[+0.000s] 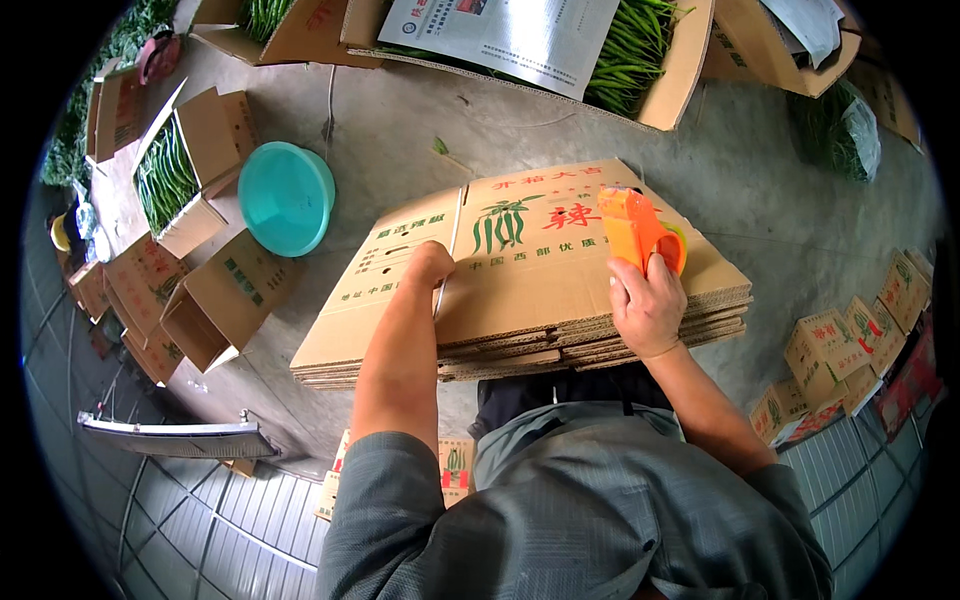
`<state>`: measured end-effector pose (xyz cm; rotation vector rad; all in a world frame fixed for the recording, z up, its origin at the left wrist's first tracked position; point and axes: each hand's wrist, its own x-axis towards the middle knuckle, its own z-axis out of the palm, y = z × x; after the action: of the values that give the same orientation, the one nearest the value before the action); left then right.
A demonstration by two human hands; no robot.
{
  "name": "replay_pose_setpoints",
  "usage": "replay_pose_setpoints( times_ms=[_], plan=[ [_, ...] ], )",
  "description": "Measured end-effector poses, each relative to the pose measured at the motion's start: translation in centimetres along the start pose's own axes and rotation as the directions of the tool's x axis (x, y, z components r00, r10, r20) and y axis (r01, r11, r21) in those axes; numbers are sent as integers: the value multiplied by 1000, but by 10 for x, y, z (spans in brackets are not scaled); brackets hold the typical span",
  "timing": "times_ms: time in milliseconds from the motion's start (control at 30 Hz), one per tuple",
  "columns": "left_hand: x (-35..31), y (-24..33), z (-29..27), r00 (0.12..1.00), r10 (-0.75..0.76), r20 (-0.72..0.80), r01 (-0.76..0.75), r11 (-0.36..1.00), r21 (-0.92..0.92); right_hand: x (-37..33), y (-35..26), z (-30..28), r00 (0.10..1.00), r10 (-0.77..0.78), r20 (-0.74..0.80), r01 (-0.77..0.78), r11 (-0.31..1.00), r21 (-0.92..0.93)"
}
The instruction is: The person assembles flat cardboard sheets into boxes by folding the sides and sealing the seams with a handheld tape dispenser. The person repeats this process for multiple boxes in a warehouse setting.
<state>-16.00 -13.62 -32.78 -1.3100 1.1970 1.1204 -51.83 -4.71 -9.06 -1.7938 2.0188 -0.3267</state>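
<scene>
A stack of flattened cardboard boxes with green and red print lies in front of me, bound by a thin white strap. My left hand is closed around the strap near the stack's left part, its fingertips hidden beneath the knuckles. In my right hand is an orange tape dispenser, held by its handle over the right part of the stack. A roll of tape shows at the dispenser's side.
Ahead stands a large open carton of green chili peppers, partly covered by a printed sheet. A turquoise basin, an open carton of peppers and an open box are at left. Several closed boxes stand at right.
</scene>
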Motion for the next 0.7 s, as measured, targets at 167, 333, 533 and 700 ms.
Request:
replay_pose_setpoints(
  times_ms=[167,333,533,700],
  plan=[
    [-30,37,-23,984,-149,93,155,987,-51,-13,5,2,1000,30,6,-30,999,-11],
    [17,14,0,990,-144,11,140,977,162,-12,2,2,1000,5,4,-5,1000,7],
    [-13,28,-18,1000,17,9,-17,1000,3,-10,5,4,998,-21,-62,23,999,25],
    [-26,17,-26,981,-108,163,190,714,-674,-6,5,4,995,-30,-92,31,999,11]
  ],
)
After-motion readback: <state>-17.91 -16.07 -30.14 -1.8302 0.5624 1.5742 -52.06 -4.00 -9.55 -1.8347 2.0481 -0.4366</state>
